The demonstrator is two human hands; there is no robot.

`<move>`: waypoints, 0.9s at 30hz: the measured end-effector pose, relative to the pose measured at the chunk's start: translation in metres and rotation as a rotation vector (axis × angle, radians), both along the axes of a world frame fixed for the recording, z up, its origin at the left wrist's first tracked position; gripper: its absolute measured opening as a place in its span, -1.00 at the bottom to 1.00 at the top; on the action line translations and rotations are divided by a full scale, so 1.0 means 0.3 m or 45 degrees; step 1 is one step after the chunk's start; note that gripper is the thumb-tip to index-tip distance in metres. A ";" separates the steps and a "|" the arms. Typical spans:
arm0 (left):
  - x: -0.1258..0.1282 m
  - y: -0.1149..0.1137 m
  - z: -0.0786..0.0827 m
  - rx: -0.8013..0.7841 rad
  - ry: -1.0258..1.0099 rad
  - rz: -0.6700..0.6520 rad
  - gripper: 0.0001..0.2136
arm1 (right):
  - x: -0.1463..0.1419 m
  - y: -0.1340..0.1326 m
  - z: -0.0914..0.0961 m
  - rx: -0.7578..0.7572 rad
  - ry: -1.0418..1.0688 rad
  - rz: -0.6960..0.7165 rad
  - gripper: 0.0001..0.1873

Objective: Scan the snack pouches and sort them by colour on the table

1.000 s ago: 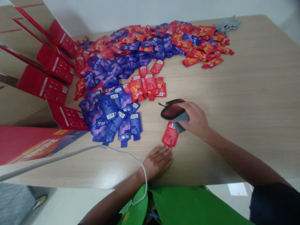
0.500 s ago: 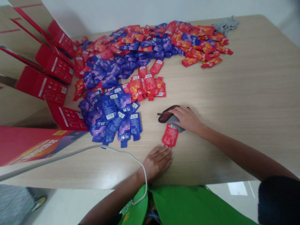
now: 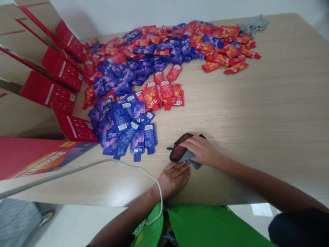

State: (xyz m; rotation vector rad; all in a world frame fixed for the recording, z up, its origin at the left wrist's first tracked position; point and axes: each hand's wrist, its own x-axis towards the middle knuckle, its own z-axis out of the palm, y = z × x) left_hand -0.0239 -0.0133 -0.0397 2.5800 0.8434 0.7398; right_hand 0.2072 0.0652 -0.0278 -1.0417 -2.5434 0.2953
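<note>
My right hand [image 3: 199, 149] is closed over a folded cloth pad [image 3: 177, 152], grey with a dark red, black-edged side. It presses the pad against the table just beyond my left fingertips. My left hand [image 3: 174, 178] lies flat on the table near its front edge, fingers stretched out together, the tips touching the pad's near edge. The red sachet between my hands is now almost wholly hidden under the pad and fingers. Flat blue sachets [image 3: 120, 120] lie overlapped to the left of my hands, and flat red sachets [image 3: 166, 91] lie behind them.
A long heap of red and blue sachets [image 3: 154, 51] runs along the back of the table [image 3: 244, 113]. Open red cartons [image 3: 48, 91] stand at the left. A grey cloth [image 3: 254, 24] lies at the back right. A pale cable [image 3: 84, 166] crosses over my left forearm.
My right hand has drawn the cloth pad toward me, over the red sachet and up to my left fingertips. The left hand has stayed in place. The view has shifted slightly.
</note>
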 end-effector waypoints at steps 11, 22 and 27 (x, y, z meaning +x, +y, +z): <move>0.037 0.027 0.075 -0.031 0.090 0.185 -0.85 | 0.290 0.221 0.083 0.114 0.304 -0.805 -0.50; 0.162 0.130 0.083 -0.153 0.460 0.497 -0.20 | 0.345 0.035 -0.051 -0.181 0.537 -1.013 -0.48; 0.186 0.154 0.110 -0.187 0.417 0.484 -0.28 | 0.330 0.034 -0.010 -0.286 0.673 -1.101 -0.45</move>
